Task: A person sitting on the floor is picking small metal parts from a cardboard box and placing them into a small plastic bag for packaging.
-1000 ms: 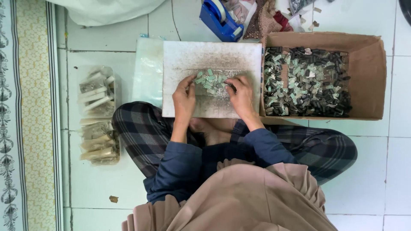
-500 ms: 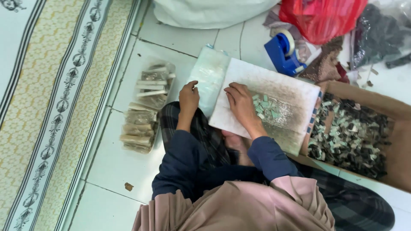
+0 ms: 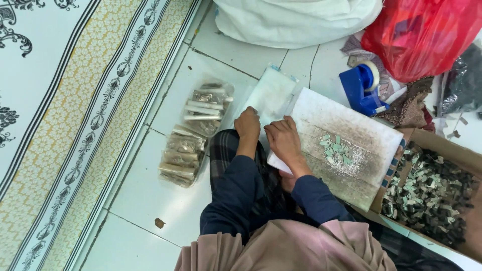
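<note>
A white, stained board (image 3: 351, 125) lies across my lap, with a small heap of grey-green metal pieces (image 3: 335, 149) on its middle. My right hand (image 3: 282, 140) rests on the board's left edge with its fingers curled together; what is under them is hidden. Just left of it, my left hand (image 3: 247, 125) is curled knuckles-up, touching a stack of white sheets (image 3: 268, 93) beside the board. Neither hand touches the heap.
A cardboard box (image 3: 442, 145) full of the same small pieces sits at the right. Clear bags of packed pieces (image 3: 193, 128) lie on the tiled floor to the left, near a patterned mat (image 3: 75, 115). Behind are a blue tape dispenser (image 3: 359, 90), a red bag (image 3: 422, 30) and a white sack (image 3: 296, 20).
Both hands have left the heap in the board's middle and now sit at its left edge. The view has swung left and tilted.
</note>
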